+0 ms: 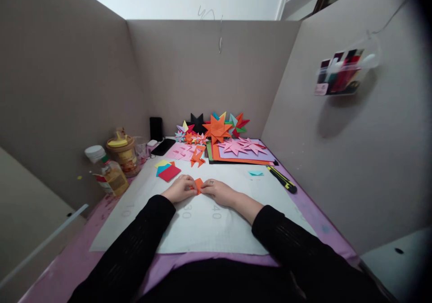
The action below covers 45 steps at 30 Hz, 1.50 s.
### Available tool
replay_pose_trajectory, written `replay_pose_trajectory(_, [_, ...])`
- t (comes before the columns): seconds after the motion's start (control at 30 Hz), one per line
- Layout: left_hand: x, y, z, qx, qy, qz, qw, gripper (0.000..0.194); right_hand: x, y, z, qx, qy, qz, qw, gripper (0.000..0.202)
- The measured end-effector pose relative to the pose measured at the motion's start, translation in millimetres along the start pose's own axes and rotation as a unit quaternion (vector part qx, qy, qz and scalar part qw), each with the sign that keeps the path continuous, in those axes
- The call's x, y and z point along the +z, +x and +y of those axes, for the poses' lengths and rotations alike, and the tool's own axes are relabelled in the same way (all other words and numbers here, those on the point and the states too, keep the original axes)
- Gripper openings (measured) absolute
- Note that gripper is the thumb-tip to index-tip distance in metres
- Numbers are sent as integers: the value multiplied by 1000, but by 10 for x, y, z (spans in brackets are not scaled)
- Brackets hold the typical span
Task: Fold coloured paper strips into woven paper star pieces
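Observation:
A small piece of orange paper [199,185] lies on the white mat [202,235], between my two hands. My left hand [182,188] has its fingers closed on the paper's left edge. On the opposite side, my right hand [216,190] pinches the right edge, with a ring on one finger. Part of the paper is hidden under the fingertips. Just beyond my left hand is a loose pile of coloured squares, with a red square [169,173] on top. Folded orange paper pieces [197,157] lie farther back.
Folded paper stars [218,128] lean against the back wall. Pink stars [232,146] rest on stacked coloured sheets. A yellow-black utility knife [281,179] and a folded light-blue paper [255,173] are at right. A bottle [113,177], a tub [122,154] and a phone [163,147] stand or lie at left.

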<state>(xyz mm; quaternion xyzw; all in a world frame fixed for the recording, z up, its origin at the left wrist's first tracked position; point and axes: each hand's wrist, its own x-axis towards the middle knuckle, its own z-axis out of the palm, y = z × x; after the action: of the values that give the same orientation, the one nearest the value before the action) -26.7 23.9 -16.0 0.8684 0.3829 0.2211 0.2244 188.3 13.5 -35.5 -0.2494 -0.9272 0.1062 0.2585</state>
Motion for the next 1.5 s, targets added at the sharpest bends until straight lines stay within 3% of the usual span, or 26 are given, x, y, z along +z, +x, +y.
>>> replay_pose_trajectory(0.13, [-5, 11, -17, 5, -8, -15, 1000, 17, 38, -31, 43, 3, 20, -11, 1000, 27])
replay_pose_trajectory(0.47, [87, 48, 29, -36, 52, 37, 997, 22, 20, -100, 50, 71, 92, 4, 993, 43])
replay_pose_trajectory(0.67, [138, 78, 55, -71, 65, 63, 993, 21, -7, -84, 11, 46, 93, -2, 995, 35])
replay_pose_trajectory(0.83, [166, 101, 56, -88, 71, 76, 991, 19, -14, -87, 15, 31, 91, -6, 995, 45])
replay_pose_trajectory(1.5, [196, 134, 24, -128, 92, 87, 984, 15, 65, -117, 104, 39, 70, 1, 997, 39])
